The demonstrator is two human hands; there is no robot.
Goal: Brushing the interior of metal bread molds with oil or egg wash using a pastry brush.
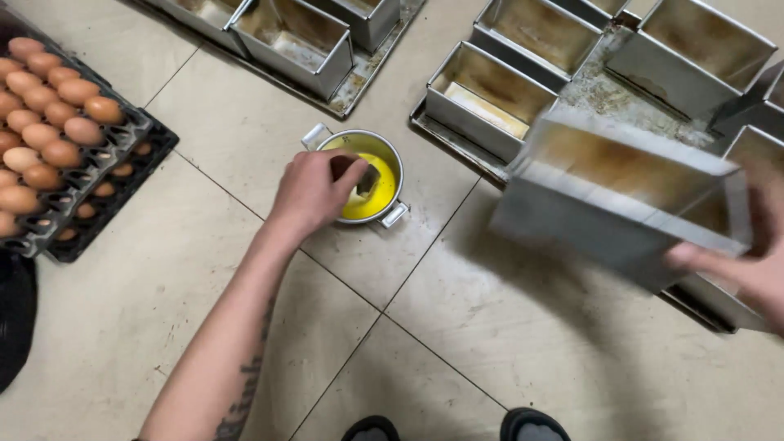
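Left hand (314,189): fingers (353,173) pinched shut on a small brush (367,181), its tip dipped into yellow grease inside the pot (392,153). The pot sat on the tiled floor (506,343), directly under the fingers.

Right hand (747,265): fingers curled around the end of a loaf tin (621,196), held tilted and blurred above the floor, well right of the pot.

Beyond: more tins (490,90) on trays (457,143) at top and right; egg trays (90,184) with brown eggs (61,153) at left; shoes (535,425) at bottom edge.
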